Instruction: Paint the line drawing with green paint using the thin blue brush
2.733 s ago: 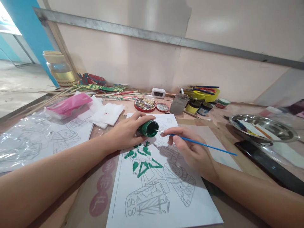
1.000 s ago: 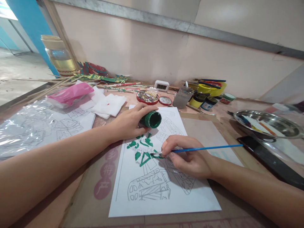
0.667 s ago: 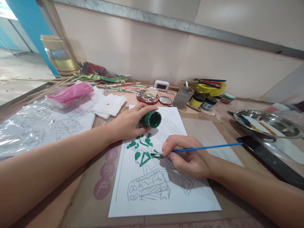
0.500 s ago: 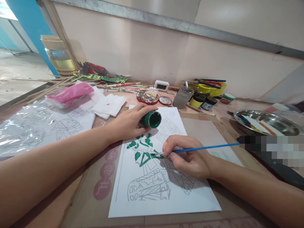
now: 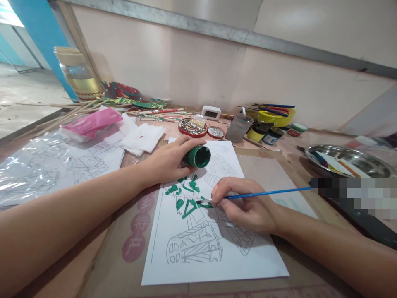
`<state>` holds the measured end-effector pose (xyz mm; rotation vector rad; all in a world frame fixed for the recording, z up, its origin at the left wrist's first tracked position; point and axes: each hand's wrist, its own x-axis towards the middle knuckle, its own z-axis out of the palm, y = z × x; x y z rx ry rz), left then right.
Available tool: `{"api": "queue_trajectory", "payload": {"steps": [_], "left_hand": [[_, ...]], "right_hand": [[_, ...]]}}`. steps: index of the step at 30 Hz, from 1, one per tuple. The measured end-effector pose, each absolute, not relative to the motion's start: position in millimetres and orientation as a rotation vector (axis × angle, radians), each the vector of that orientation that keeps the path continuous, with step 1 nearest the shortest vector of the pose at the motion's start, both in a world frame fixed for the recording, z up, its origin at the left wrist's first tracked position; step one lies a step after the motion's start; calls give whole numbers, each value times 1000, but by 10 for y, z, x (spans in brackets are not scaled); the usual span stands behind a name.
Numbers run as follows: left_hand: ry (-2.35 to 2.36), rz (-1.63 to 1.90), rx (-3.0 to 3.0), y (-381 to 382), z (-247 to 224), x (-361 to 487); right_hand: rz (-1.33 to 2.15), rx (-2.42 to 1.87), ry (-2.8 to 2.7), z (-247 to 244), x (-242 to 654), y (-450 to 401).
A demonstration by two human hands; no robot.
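Note:
A sheet of white paper [image 5: 257, 260] with a pencil line drawing lies before me, several of its shapes filled in green. My left hand [image 5: 173, 159] is wrapped round a jar of green paint [image 5: 200, 157], tilted on its side over the top of the sheet with its mouth towards me. Pinched in the fingers of my right hand [image 5: 245, 207] is a thin paintbrush [image 5: 263, 193] with a blue handle. Its dark tip meets the paper at a green outlined shape in the middle of the drawing. My right hand covers part of the drawing.
Cardboard [image 5: 118, 265] lies beneath the sheet. To the left are a pink tissue pack [image 5: 93, 124], white tissues [image 5: 144, 136] and plastic-covered drawings [image 5: 37, 165]. Behind stand a red dish of beads [image 5: 192, 127], a small clock [image 5: 211, 112] and paint jars [image 5: 273, 135]. A metal bowl [image 5: 369, 159] sits right.
My right hand and the brush have shifted very slightly left. The jar in my left hand stays where it was.

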<state>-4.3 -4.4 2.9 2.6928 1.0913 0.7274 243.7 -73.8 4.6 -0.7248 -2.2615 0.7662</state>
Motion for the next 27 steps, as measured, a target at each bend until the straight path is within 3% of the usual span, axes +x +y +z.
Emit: {"api": "queue_trajectory", "payload": {"steps": [27], "left_hand": [[1093, 723, 2699, -32, 13, -42]], "right_hand": [[747, -668, -2258, 95, 2432, -754]]}}
